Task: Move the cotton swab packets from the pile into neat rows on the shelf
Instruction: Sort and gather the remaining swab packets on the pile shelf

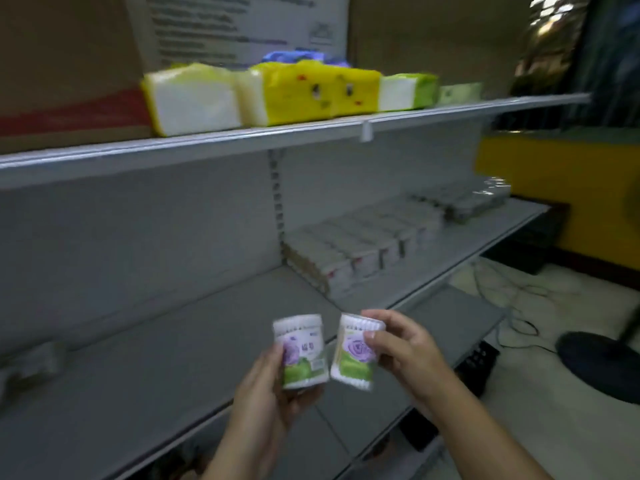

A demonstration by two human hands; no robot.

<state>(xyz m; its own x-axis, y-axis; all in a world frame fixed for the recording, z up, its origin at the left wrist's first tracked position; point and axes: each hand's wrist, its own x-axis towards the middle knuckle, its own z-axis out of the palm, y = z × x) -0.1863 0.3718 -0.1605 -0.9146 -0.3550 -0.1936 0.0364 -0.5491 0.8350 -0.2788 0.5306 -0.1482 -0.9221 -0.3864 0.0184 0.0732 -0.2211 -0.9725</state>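
Blurrily, left hand (265,396) and right hand (403,348) grip rose-labelled packets (302,351).

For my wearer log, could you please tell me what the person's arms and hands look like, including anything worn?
The left forearm and right forearm are bare to the frame edge, no sleeves showing. The left hand and right hand wear no gloves; I see no watch, bracelet or ring, though the picture is blurred.
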